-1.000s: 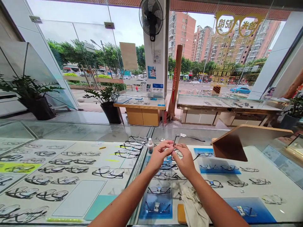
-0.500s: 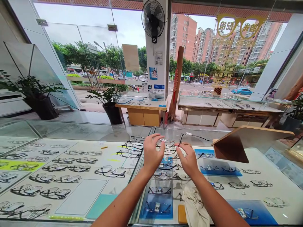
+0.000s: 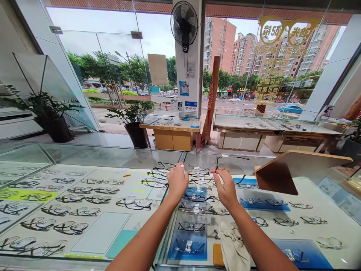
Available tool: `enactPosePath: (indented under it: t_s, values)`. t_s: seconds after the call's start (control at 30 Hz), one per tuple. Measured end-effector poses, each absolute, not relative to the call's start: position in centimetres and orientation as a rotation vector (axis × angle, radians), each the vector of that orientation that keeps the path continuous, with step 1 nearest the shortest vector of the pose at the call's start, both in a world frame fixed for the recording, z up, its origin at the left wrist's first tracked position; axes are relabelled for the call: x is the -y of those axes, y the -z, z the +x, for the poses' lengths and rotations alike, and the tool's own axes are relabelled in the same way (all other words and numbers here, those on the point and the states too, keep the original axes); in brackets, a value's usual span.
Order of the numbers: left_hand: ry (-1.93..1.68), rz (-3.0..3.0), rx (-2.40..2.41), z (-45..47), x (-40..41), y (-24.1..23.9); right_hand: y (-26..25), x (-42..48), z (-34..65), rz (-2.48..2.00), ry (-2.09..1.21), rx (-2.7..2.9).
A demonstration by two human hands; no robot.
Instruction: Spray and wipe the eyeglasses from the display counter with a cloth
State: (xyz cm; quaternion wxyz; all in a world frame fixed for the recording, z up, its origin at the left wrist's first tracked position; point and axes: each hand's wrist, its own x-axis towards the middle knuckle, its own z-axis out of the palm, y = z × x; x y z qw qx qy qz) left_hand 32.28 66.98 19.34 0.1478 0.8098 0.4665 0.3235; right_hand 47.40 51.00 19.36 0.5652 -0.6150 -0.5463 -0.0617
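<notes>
My left hand (image 3: pixel 178 183) is closed above the glass counter, its fingers wrapped round a small white-topped object (image 3: pixel 182 168). Only the pale tip shows; my fingers hide the rest, so I cannot tell its kind. To the right, my right hand (image 3: pixel 225 188) pinches a dark-framed pair of eyeglasses (image 3: pixel 232 158) by the front. One temple of that pair stretches out to the right, and my hand partly covers the lenses. Under both hands, rows of eyeglasses (image 3: pixel 197 196) lie inside the display case. A crumpled beige cloth (image 3: pixel 233 246) lies on the counter below my right wrist.
A wooden-edged mirror stand (image 3: pixel 299 165) stands tilted on the counter at right. Beside the cloth lies a tan block (image 3: pixel 217 255). More glasses (image 3: pixel 134 203) fill the left case. Beyond are a potted plant (image 3: pixel 137 131), a wooden post (image 3: pixel 211 101) and further showcases (image 3: pixel 242 139).
My left hand, spread and apparently empty before, has closed round the white-topped object and sits slightly lower and to the left. My right hand keeps hold of the eyeglasses, nearly in place.
</notes>
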Motion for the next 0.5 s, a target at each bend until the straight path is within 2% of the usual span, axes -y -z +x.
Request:
enactPosePath:
  t_s: [0.2, 0.4, 0.5]
  values:
    - [-0.775, 2.476, -1.374, 32.4, -67.2, -18.6, -19.3, -51.1, 47.4, -1.45, 0.153, 1.284]
    - [-1.242, 2.146, -1.015, 32.2, -67.1, -20.0, -19.2, -51.1, 47.6, -1.439, 0.149, 1.255]
    - [-1.247, 1.843, -0.647, 32.5, -67.0, -20.5, -19.2, -51.1, 47.7, -1.437, 0.144, 1.238]
